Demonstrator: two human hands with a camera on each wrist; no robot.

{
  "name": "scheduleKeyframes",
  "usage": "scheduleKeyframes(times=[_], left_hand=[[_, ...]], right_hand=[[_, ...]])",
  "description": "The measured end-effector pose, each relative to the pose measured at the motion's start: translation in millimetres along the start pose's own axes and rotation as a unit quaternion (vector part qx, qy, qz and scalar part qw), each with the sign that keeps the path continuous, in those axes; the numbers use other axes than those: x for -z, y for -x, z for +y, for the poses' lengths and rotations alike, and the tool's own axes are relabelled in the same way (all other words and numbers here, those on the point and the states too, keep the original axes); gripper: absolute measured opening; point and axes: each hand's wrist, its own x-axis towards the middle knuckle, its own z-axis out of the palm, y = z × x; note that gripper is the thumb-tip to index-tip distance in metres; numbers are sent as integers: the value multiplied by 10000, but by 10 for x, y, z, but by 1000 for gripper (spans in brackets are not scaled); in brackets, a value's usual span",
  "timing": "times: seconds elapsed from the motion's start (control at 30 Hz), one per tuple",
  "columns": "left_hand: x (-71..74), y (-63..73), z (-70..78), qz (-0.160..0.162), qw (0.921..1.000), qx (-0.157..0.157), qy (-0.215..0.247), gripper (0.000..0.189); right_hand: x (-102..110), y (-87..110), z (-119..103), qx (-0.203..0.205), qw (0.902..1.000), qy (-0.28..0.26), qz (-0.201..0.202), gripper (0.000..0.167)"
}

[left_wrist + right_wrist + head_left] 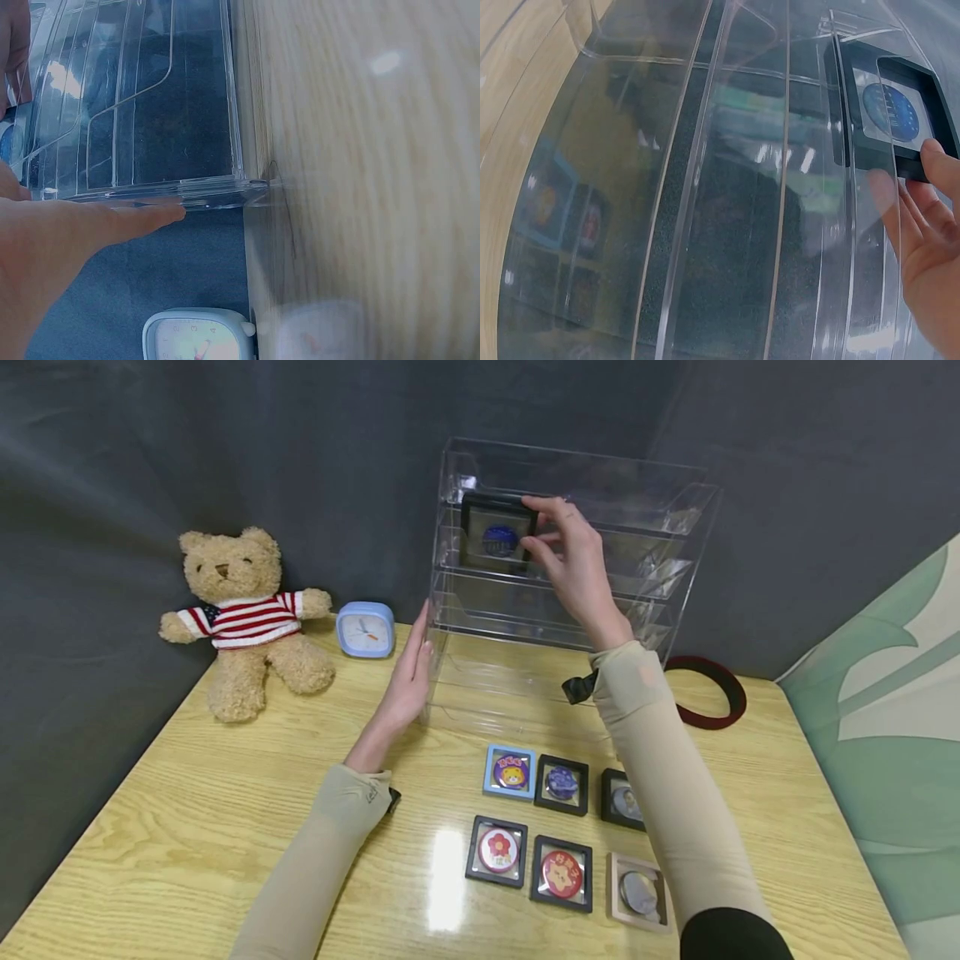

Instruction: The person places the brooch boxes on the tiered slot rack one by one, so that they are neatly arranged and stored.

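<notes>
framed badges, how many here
7: one framed badge in the right hand, three in the table's far row, three in the near row; a sleeve may hide more.

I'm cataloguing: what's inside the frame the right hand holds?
Inside the frame, a round blue badge. The right hand hides part of the frame's right edge; what's beneath can't be seen.

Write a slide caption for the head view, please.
Right hand holding a black frame at a clear rack, left hand on rack's side.
</notes>
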Motion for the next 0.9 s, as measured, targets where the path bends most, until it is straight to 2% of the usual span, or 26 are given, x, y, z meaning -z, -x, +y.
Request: scheduleKeyframes(times=[0.3,0.63,0.9], left_hand=[[-1,-5,-1,3,10000,0,13,59],[-18,-4,-2,37,10000,-4,-48,58],[-16,-7,-8,0,10000,-49,-73,58]], right_hand=[[-57,-23,-9,278,9995,51,-113,49],[-72,-14,-4,178,9994,142,-276,54],[-69,1,13,247,9992,89,-315,57]])
